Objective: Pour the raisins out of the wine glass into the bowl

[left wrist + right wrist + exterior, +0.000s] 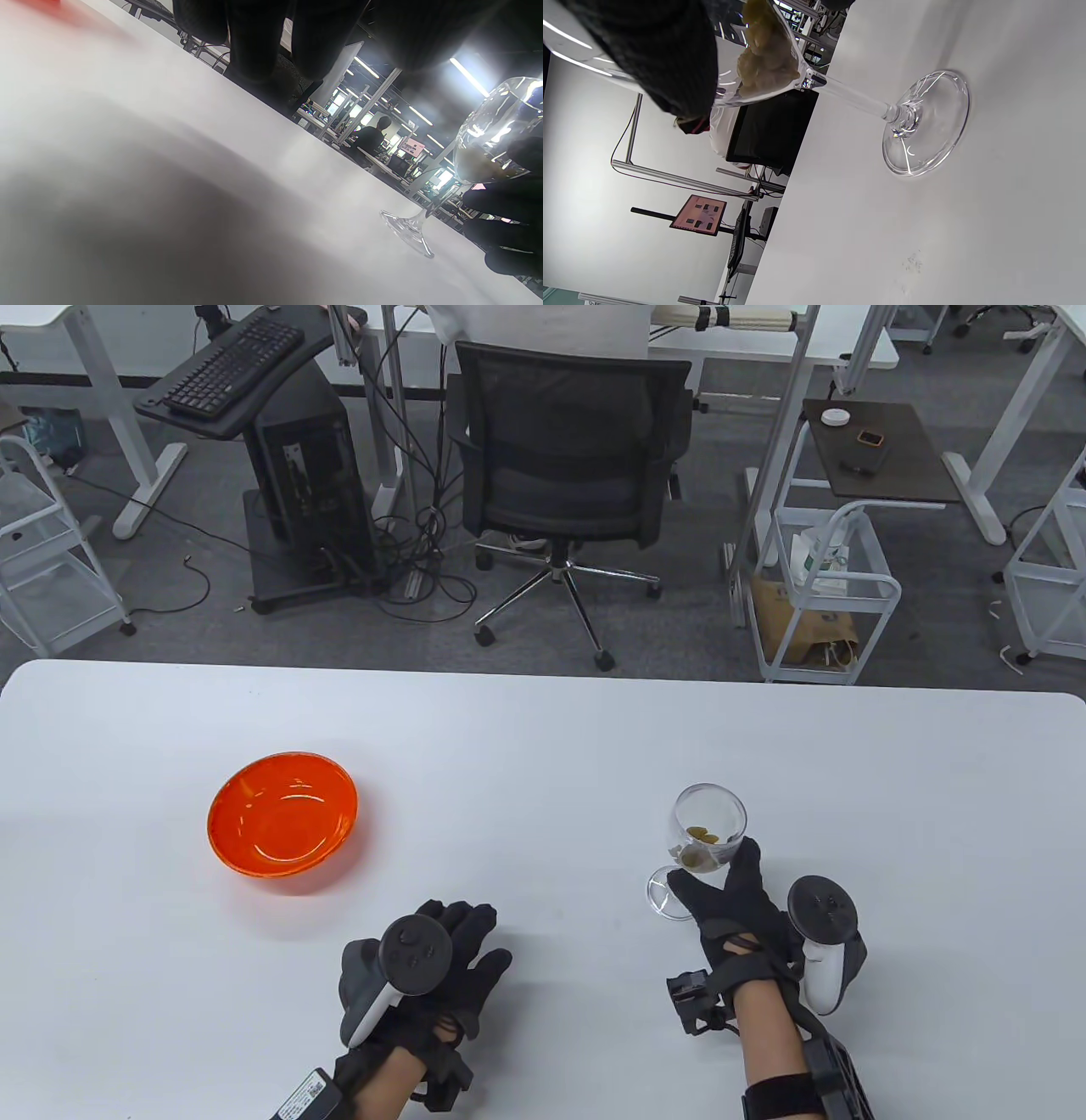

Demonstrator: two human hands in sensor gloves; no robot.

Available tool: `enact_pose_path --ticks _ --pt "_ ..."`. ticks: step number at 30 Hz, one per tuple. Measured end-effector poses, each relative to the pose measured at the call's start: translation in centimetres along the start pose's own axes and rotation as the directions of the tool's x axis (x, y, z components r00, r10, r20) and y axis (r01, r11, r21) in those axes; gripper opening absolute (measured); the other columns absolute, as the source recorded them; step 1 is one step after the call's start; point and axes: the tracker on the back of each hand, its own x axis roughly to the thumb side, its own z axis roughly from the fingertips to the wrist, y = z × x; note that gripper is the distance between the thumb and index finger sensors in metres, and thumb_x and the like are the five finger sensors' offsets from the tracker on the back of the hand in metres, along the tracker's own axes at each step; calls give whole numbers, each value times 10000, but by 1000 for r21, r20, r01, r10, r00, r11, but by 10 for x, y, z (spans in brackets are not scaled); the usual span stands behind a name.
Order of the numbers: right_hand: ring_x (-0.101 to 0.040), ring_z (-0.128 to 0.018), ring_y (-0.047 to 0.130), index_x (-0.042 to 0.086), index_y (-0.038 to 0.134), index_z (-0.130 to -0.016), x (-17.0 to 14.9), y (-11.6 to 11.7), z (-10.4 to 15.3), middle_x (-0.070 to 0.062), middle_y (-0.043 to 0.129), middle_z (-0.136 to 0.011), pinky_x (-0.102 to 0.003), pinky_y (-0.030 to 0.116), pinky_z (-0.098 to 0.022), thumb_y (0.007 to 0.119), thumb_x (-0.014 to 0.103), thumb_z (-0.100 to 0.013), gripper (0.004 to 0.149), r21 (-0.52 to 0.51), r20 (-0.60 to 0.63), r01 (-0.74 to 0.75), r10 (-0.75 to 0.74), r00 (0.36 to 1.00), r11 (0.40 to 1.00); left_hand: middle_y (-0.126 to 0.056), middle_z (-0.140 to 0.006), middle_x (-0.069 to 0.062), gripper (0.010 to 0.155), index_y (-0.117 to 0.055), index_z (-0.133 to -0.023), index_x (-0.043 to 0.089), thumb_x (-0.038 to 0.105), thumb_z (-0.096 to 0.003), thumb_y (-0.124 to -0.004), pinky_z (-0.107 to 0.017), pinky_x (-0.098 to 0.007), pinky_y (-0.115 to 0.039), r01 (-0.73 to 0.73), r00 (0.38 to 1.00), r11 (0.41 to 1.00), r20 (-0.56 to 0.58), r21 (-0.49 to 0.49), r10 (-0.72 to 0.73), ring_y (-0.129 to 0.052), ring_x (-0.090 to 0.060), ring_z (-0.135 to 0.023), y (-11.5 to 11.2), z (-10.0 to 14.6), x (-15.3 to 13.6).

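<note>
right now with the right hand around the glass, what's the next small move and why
Probably lift the wine glass straight up. The right hand grips its bowl, yet the foot appears to sit on the table, and the raisins are still inside. The orange bowl lies well to the left, so lifting comes before carrying.

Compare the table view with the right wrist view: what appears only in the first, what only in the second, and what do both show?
Only the table view shows the orange bowl, empty, on the table's left side, the left hand lying on the table apart from everything, and the whole right hand around the glass bowl.

Only the right wrist view shows the stem and round foot close up, with the foot flat on the white table.

Both show the wine glass, standing upright, the yellowish raisins at its bottom, and gloved fingers on it.
</note>
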Motion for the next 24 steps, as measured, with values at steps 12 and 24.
enact_pose_path --ticks 12,24 --pt "-587 -1070 195 164 233 -1103 -13 7 -14 -144 264 -1216 -749 167 -731 921 426 -509 946 106 -15 28 -27 1000 994 -698 -1152 -71 678 -708 -1029 322 586 -408 -781 -755 -625 -331 5 1000 1000 -9 -15 -5 -507 -381 -1097 -2 -1 1" --pt "-561 -1081 318 180 310 -1104 -17 13 -17 -100 462 -1192 -746 217 -741 861 380 -558 801 121 -62 64 -57 996 991 -702 -1149 -78 677 -712 -1027 318 584 -408 -782 -753 -626 -331 0 1000 1000 -23 -22 -1 -512 -385 -1094 -2 -2 0"
